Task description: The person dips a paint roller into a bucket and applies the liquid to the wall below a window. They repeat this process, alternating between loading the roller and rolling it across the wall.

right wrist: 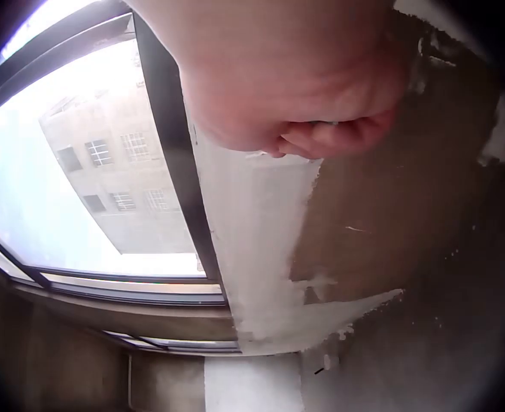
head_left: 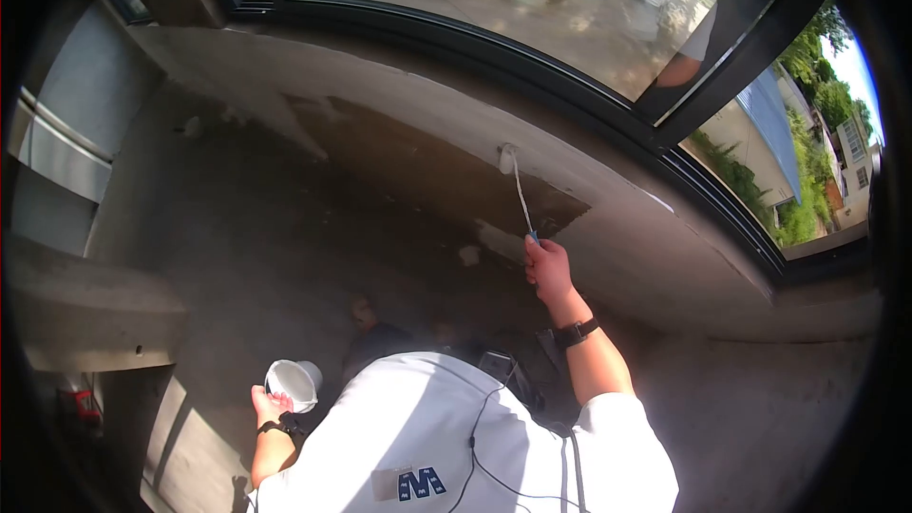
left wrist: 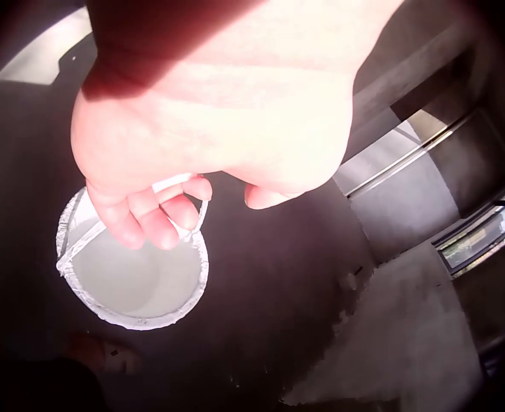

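Observation:
In the head view my right hand (head_left: 549,271) grips the handle of a small paint roller (head_left: 521,195). Its whitish roller head (head_left: 507,161) lies against the wall below the window, where a pale coat borders a bare brown patch (head_left: 408,157). My right hand (right wrist: 295,86) has curled fingers in the right wrist view, with the roller hidden behind it. Low on the left, my left hand (head_left: 270,405) holds a white bucket (head_left: 306,376). The left wrist view shows that hand's fingers (left wrist: 154,225) hooked round the bail, over pale liquid inside the paint-crusted rim (left wrist: 141,324).
A dark-framed window (head_left: 456,49) runs above the wall being coated. Grey concrete floor (head_left: 256,218) spreads below, with a ledge (head_left: 90,309) at left. A red object (head_left: 85,406) lies at lower left. A cable (head_left: 473,442) hangs over the white shirt.

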The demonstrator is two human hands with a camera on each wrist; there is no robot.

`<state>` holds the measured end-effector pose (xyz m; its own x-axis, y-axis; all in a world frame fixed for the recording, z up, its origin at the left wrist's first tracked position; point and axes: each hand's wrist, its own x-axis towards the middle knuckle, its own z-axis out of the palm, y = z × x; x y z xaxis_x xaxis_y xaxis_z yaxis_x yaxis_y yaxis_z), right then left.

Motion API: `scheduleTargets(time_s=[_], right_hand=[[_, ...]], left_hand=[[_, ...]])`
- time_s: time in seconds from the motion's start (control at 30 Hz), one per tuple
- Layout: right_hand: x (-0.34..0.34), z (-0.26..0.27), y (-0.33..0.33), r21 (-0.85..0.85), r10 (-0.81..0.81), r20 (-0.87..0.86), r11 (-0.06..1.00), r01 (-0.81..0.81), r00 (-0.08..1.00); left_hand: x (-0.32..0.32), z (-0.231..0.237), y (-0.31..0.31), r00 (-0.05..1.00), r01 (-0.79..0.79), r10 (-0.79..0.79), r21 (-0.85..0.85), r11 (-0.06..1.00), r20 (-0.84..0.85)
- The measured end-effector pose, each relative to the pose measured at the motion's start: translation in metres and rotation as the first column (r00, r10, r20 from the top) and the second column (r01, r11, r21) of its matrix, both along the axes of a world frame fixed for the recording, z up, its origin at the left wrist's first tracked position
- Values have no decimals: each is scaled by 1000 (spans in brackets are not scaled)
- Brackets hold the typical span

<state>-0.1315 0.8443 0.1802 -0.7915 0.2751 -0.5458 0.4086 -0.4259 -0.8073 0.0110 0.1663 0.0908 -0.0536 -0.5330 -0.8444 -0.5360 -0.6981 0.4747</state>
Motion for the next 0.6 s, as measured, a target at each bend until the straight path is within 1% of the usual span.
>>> scheduleTargets(time_s=[0.07,0.1,0.13,0.2,0.23,0.27,0.33,0.37,0.4,0.43,0.5,0.53,0.6], right_hand=[[-34,-2,-20,19,37,12,999,-37,999],[-50,-2,-29,40,69,24,997,-70,997],[-65,-2,-37,41,77,20,996,-78,997],[-91,0,-51,45,155,-6,987,-154,988],[-102,0,-57,46,162,-12,986,-161,987],[-112,-2,-62,59,196,-9,979,-195,981],[-126,2,-75,74,234,-6,970,-233,972],[-133,4,-81,119,255,34,959,-257,966],[-138,6,-86,161,273,75,946,-282,959],[-141,11,-89,160,275,72,946,-283,959],[-140,22,-93,199,347,67,914,-353,936],[-141,25,-93,197,337,68,918,-344,939],[-142,31,-92,165,312,-57,940,-299,948]], left_hand=[[11,5,-4,1000,27,-27,0,1000,-12],[12,11,-1,999,-33,33,-9,999,7],[15,11,-7,999,-41,41,-8,999,3],[29,13,-20,997,-80,80,26,996,2],[34,11,-29,991,-136,136,52,989,-4],[41,8,-36,993,-118,118,41,992,4],[47,8,-46,985,-165,164,17,986,43],[52,6,-46,985,-170,169,19,985,39],[60,10,-36,980,-199,198,-76,977,-25],[60,16,-28,972,-230,217,-170,958,-90],[57,16,-38,972,-230,220,-147,962,-81],[55,14,-43,973,-228,221,-119,966,-67],[55,10,-51,975,-223,222,-59,973,-32]])
